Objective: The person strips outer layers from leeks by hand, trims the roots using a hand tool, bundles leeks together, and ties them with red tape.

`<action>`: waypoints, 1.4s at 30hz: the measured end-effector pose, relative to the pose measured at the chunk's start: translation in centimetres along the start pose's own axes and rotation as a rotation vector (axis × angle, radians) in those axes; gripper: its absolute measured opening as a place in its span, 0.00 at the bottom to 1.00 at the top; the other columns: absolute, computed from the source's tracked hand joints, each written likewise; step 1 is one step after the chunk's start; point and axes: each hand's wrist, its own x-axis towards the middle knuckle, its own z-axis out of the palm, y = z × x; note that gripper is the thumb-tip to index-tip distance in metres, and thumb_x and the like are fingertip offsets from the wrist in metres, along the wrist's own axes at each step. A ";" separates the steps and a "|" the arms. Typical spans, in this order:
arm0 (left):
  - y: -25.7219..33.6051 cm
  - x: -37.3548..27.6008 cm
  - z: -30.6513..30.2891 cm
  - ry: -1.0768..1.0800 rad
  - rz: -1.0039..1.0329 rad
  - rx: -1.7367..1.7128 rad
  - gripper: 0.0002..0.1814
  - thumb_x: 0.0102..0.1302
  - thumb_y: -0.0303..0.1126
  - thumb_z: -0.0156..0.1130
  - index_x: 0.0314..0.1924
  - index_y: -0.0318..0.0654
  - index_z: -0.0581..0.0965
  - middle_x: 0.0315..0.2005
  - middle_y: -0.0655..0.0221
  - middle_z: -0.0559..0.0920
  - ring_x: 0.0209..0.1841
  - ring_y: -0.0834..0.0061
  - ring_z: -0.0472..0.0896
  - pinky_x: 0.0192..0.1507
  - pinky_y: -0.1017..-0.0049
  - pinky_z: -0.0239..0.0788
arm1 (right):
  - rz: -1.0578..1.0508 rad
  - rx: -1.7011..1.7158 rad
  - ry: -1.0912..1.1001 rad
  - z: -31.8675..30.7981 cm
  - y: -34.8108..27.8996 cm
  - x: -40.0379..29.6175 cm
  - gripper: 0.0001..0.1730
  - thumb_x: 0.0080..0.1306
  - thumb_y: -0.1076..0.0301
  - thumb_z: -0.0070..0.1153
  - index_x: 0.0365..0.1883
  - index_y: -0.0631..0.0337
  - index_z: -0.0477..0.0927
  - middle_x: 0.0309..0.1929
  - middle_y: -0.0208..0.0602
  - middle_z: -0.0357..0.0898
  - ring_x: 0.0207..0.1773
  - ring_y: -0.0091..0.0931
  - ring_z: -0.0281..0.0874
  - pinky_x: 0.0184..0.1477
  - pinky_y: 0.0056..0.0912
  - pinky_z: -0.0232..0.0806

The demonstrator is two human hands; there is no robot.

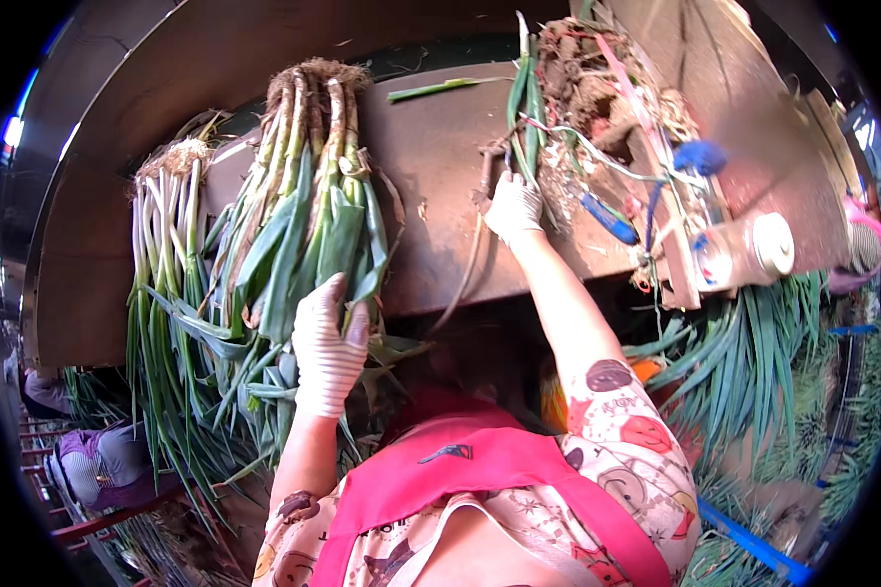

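Observation:
Before me, a bundle of large green onions with soil-covered roots lies on a brown work table, leaves hanging over the near edge. My left hand, in a striped glove, is at these leaves with thumb and fingers apart. To its left lies a bunch of cleaner, white-stemmed green onions. My gloved right hand reaches across the table beside a metal fitting on a thin hose. Its fingers are curled, and their grip is hidden. Loose green leaves lie just beyond it.
A heap of soil and plant scraps sits at the back right. Nearby are a blue-handled tool, cords, and a lidded plastic jar. More green onions hang at the right. Another person is at the lower left.

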 end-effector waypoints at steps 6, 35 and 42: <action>-3.9 6.3 3.1 -0.048 0.113 0.080 0.23 0.59 0.29 0.68 0.55 0.35 0.76 0.44 0.55 0.83 0.47 0.51 0.80 0.52 0.57 0.72 | 0.043 -0.190 -0.153 1.9 -5.1 2.9 0.22 0.59 0.55 0.65 0.49 0.54 0.83 0.59 0.45 0.73 0.62 0.42 0.69 0.66 0.51 0.61; 2.2 17.3 14.5 -0.350 -0.107 0.056 0.40 0.47 0.42 0.81 0.60 0.39 0.76 0.49 0.56 0.83 0.50 0.55 0.82 0.56 0.64 0.74 | -0.336 0.119 -0.063 3.3 4.7 -0.4 0.44 0.55 0.50 0.67 0.66 0.65 0.69 0.59 0.50 0.73 0.63 0.45 0.69 0.64 0.52 0.65; 0.0 9.0 10.6 -0.680 0.428 0.340 0.20 0.60 0.41 0.66 0.51 0.45 0.80 0.39 0.63 0.83 0.43 0.58 0.80 0.44 0.61 0.74 | 0.595 1.780 -0.342 2.0 4.3 -1.1 0.18 0.75 0.61 0.53 0.58 0.61 0.75 0.49 0.49 0.77 0.53 0.40 0.75 0.55 0.44 0.70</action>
